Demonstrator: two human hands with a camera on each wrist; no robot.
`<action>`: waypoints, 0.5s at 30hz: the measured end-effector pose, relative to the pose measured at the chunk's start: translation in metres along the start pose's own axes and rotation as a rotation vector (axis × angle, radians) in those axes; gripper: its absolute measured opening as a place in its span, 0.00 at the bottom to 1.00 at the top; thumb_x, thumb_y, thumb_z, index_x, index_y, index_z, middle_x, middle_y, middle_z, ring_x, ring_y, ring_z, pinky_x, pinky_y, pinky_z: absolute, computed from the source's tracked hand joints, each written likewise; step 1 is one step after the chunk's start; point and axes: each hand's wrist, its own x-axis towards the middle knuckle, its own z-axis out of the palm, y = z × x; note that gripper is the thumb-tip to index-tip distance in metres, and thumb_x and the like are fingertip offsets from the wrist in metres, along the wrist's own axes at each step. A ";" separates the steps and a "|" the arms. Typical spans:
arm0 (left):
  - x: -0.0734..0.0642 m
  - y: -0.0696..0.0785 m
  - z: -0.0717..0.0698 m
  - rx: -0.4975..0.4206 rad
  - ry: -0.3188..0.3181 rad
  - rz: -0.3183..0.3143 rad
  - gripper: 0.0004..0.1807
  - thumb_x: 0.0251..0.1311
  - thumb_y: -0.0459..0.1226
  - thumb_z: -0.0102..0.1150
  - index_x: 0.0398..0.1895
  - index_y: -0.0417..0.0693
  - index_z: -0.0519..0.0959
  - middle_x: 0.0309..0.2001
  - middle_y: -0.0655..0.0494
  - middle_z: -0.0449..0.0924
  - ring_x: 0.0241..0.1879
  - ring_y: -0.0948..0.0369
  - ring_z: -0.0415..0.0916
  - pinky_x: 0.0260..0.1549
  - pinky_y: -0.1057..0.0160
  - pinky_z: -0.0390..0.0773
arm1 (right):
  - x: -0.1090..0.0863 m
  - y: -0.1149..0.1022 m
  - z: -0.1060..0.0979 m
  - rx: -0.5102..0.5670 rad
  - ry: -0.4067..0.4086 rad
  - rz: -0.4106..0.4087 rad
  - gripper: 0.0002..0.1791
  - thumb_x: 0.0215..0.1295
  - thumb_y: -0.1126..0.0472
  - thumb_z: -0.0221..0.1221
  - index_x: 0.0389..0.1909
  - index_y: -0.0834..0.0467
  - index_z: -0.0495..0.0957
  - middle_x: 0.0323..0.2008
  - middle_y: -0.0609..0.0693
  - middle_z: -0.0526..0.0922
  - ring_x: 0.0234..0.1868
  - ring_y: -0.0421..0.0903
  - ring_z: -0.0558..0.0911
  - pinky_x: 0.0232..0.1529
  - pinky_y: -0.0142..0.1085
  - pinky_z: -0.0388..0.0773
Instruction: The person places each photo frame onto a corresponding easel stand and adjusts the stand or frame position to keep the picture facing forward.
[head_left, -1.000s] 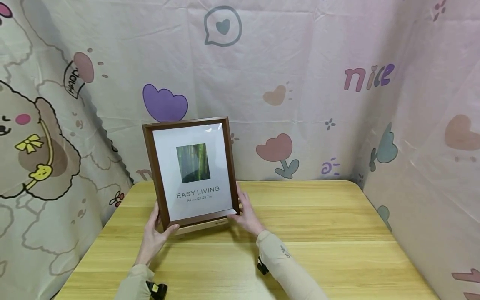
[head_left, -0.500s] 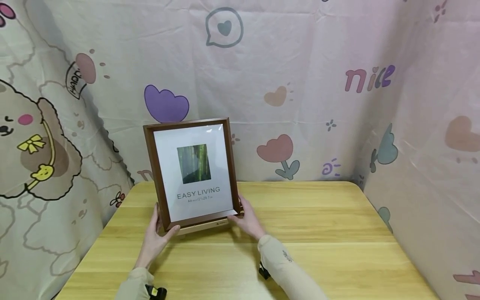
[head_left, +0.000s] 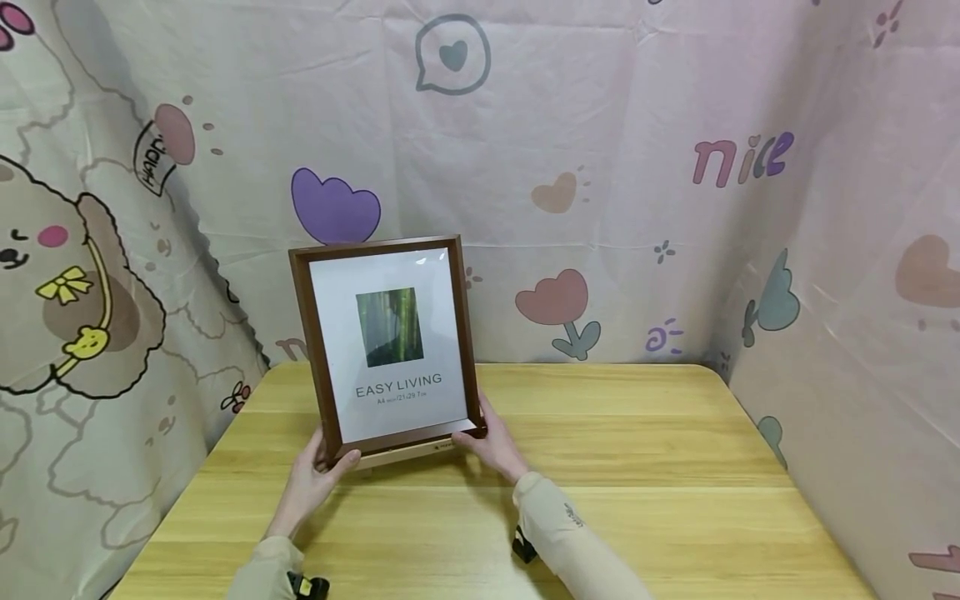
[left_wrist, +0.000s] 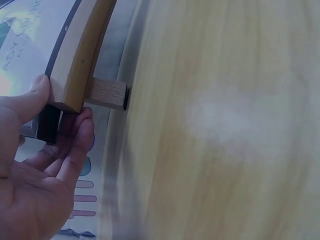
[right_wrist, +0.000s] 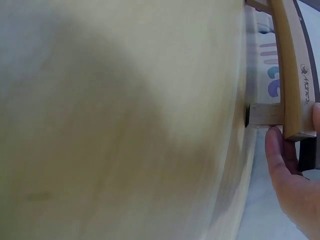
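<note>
A brown picture frame (head_left: 388,333) with a white "EASY LIVING" insert leans back on a light wooden easel stand (head_left: 405,455), slightly turned, at the left of the table. My left hand (head_left: 309,481) grips its lower left corner, thumb in front at the stand's ledge and fingers curled beneath and behind. At the lower right corner my right hand (head_left: 497,446) holds it the same way, thumb on the front. In the left wrist view a stand foot (left_wrist: 107,93) reaches the tabletop; the right wrist view shows another foot (right_wrist: 265,114). The stand's back is hidden.
The wooden table (head_left: 600,442) extends to the right and in front of the frame. A patterned cloth (head_left: 600,125) hangs close behind the table and along both sides. Each forearm wears a beige sleeve (head_left: 577,533) and a dark wrist device (head_left: 307,586).
My left fingers have slid slightly lower on the frame's left side. The right thumb has shifted a little left. The frame and stand keep nearly the same place; the view moved slightly.
</note>
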 end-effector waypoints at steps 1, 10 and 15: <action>0.000 0.000 0.000 -0.005 -0.003 -0.008 0.43 0.67 0.41 0.64 0.81 0.49 0.53 0.60 0.32 0.79 0.52 0.51 0.84 0.45 0.70 0.82 | 0.000 0.000 0.000 0.007 0.008 -0.007 0.52 0.62 0.60 0.68 0.81 0.54 0.47 0.62 0.68 0.77 0.61 0.63 0.79 0.68 0.58 0.72; -0.001 0.004 0.000 -0.035 -0.001 -0.017 0.45 0.66 0.38 0.65 0.81 0.50 0.51 0.58 0.31 0.80 0.43 0.77 0.78 0.42 0.74 0.80 | 0.002 0.002 0.003 0.001 0.045 -0.044 0.51 0.60 0.64 0.70 0.80 0.55 0.51 0.44 0.65 0.84 0.45 0.52 0.84 0.55 0.47 0.82; -0.004 0.006 0.001 -0.013 0.018 0.004 0.47 0.66 0.39 0.65 0.82 0.53 0.49 0.58 0.31 0.80 0.48 0.60 0.84 0.43 0.74 0.80 | 0.001 0.001 0.002 0.000 0.035 -0.040 0.51 0.61 0.63 0.69 0.80 0.55 0.50 0.47 0.65 0.84 0.48 0.55 0.83 0.58 0.53 0.80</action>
